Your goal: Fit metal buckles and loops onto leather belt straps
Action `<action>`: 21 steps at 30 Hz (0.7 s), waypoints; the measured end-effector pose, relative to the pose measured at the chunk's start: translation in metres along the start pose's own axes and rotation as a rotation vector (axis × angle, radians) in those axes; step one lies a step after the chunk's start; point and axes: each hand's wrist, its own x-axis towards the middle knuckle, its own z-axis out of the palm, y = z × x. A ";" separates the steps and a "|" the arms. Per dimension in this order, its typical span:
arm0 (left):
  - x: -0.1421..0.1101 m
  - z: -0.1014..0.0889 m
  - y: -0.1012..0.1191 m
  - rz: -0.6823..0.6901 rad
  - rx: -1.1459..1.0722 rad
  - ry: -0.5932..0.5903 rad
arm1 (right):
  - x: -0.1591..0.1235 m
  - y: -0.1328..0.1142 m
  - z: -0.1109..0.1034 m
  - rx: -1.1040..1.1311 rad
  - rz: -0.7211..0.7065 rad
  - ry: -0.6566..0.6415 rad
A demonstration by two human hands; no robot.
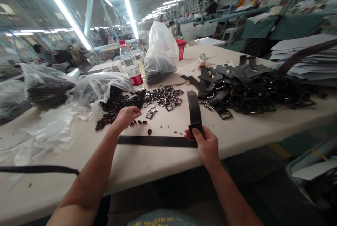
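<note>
My right hand (206,145) grips a black leather belt (194,108) near one end, thumb on top; a curved, doubled-over part stands up above the fingers. A long flat black strap (158,141) lies across the table to the left of that hand. My left hand (129,116) hovers over the table with its fingers drawn together, and whatever they pinch is hidden. Beside it are a heap of small dark oval loops (118,103) and a pile of shiny metal buckles (165,96). A few stray loops (149,131) lie just below the left hand.
Black belt pieces with buckles (244,89) are heaped at the right, near stacked white sheets (297,57). Behind the buckles stand a red-capped bottle (133,66), a clear plastic bag (161,53) and a red basket (180,48). Plastic bags (44,85) cover the left side.
</note>
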 end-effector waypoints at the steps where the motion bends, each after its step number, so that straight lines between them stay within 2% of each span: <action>1: -0.003 -0.001 -0.003 -0.012 0.009 -0.015 | 0.000 -0.001 0.000 -0.008 0.009 -0.006; 6: -0.022 0.001 -0.012 0.055 -0.023 -0.122 | -0.002 -0.004 0.002 -0.009 0.046 -0.019; 9: -0.023 -0.004 -0.019 0.073 -0.011 -0.144 | -0.003 -0.002 0.002 -0.024 0.062 -0.029; 12: -0.009 -0.022 -0.032 0.048 0.176 -0.146 | -0.004 -0.001 0.000 -0.052 0.087 -0.022; 15: 0.009 -0.047 -0.046 0.066 0.421 -0.060 | -0.004 -0.001 -0.001 -0.104 0.118 -0.011; 17: 0.020 -0.057 -0.050 0.080 0.499 0.002 | -0.004 -0.001 -0.002 -0.141 0.127 -0.007; 19: 0.028 -0.054 -0.048 0.091 0.478 0.032 | -0.003 -0.001 -0.002 -0.174 0.120 -0.009; 21: 0.035 -0.040 -0.041 0.114 0.418 0.036 | -0.003 0.000 -0.003 -0.202 0.107 -0.014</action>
